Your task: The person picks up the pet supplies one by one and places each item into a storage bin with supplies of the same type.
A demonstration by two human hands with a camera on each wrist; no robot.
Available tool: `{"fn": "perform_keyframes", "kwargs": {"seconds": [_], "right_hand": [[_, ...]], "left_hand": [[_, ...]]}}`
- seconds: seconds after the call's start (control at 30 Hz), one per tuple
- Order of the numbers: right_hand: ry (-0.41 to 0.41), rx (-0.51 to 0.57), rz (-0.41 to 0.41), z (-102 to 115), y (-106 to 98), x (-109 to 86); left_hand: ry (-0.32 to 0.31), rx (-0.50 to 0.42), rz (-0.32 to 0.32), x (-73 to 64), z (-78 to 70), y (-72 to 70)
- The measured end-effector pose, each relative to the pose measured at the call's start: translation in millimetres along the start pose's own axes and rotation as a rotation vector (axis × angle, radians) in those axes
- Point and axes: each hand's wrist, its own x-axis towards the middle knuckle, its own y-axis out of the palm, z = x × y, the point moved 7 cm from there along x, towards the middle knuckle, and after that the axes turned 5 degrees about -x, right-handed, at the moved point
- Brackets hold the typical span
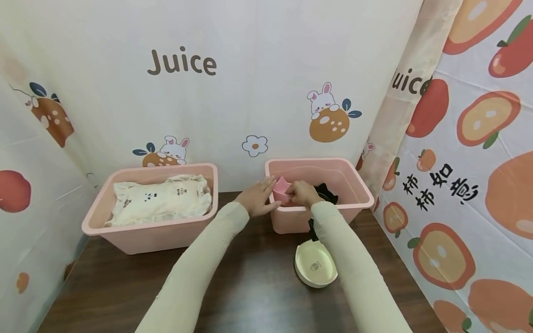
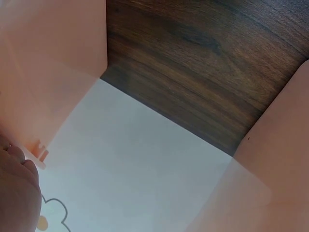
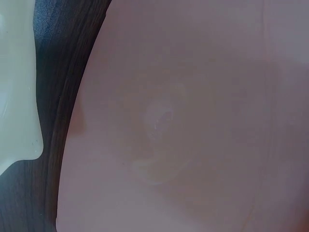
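Observation:
A pink bowl with a pointed, ear-like rim sits inside the left end of the right-hand pink bin. My right hand reaches over the bin's front wall and grips the bowl's edge; its fingertips are partly hidden. Beside that hand, a black object with pointed tips shows in the bin. My left hand lies at the bin's left rim, fingers fairly straight, touching the edge. On the table below the right forearm stands a cream bowl with a fish print.
Another pink bin on the left holds a cream, frilled cloth item. Both bins stand on a dark wooden table against a printed curtain. A second printed sheet hangs along the right side.

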Motion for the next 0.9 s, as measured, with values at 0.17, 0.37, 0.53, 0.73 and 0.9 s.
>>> {"fn": "perform_keyframes", "kwargs": {"seconds": [0.17,0.37,0.53,0.73,0.9], "right_hand": [[-0.003,-0.016,0.024,2.5,0.4,2.7],[-0.027,-0.069,0.065,0.6,7.2,6.1],[-0.053,-0.096,0.073,0.0,11.2,7.9],[-0.081,-0.133,0.094,1.6,12.1,7.7],[-0.077,-0.136,0.129,2.4,13.4,7.5]], "left_hand": [[0.024,-0.003,-0.015,0.2,1.4,-1.5],[0.033,0.036,-0.017,1.1,2.7,1.4],[0.031,0.051,-0.026,0.9,2.0,2.3],[0.027,0.032,-0.007,-1.4,-0.7,0.7],[0.028,0.039,-0.003,-1.5,-1.3,-0.1]]}}
